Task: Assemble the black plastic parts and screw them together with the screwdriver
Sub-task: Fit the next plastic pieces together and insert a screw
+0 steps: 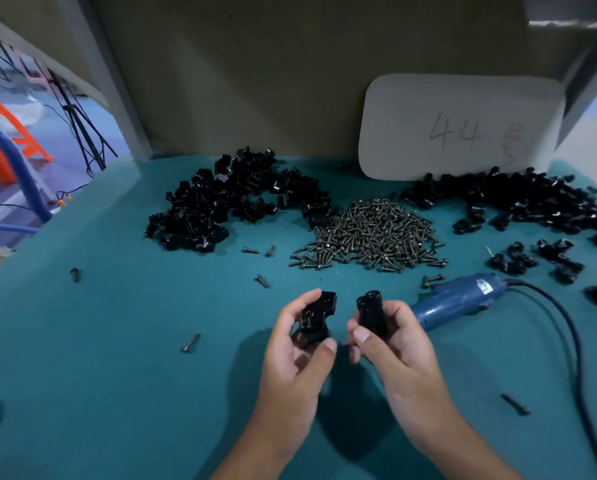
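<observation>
Left part: a black plastic part [316, 317] held above the green table mat [117, 375], in front of the person, a narrow gap away from its partner.
Right part: a second black plastic part [373, 315], rounder at the top with what looks like a bore facing up; not yet mated with the first.
Left hand: the left hand [299, 344] has its fingers curled behind its part and the thumb pressing it from the front.
Right hand: the right hand [390, 341] pinches its part the same way, thumb in front, fingers wrapped behind.
Step in hand: judged to be lining up the two halves before joining them.
Doing it well: turn both so the mating faces meet squarely, keep thumbs off the joint, and press until seated so the screw hole lines up.
Screwdriver: a blue corded electric screwdriver [459, 299] lies on the mat just right of the right hand, within easy reach.
Screws: a heap of screws [369, 233] sits beyond the hands; loose ones are scattered nearer.
Stock: piles of black parts [228, 202] lie to the left and right of the screws.
</observation>
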Demonstrator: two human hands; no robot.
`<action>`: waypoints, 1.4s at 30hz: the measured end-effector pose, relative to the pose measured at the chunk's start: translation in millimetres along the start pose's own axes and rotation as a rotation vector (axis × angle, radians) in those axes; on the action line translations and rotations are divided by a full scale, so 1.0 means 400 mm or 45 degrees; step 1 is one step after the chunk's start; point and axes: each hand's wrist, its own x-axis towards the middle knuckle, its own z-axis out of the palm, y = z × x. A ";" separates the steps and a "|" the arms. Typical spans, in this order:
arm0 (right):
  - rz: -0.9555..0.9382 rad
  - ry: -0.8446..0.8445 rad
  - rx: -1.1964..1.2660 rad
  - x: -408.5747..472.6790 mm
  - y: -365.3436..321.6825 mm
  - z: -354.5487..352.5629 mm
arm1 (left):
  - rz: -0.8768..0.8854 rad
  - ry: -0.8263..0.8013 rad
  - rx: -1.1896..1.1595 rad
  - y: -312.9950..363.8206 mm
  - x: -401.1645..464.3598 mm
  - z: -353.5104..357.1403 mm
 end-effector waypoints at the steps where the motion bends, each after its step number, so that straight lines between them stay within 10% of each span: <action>1: 0.003 0.008 0.021 0.004 -0.001 -0.003 | -0.024 0.029 0.014 0.002 0.002 0.000; 16: 0.157 -0.030 0.143 0.015 -0.014 -0.002 | 0.110 0.245 0.149 0.002 0.016 0.004; 25: 0.201 0.003 0.202 0.014 0.001 0.007 | 0.003 0.006 -0.151 -0.007 0.005 -0.005; 42: 0.077 -0.053 0.073 0.008 0.000 0.008 | 0.154 0.030 0.330 -0.003 -0.002 0.000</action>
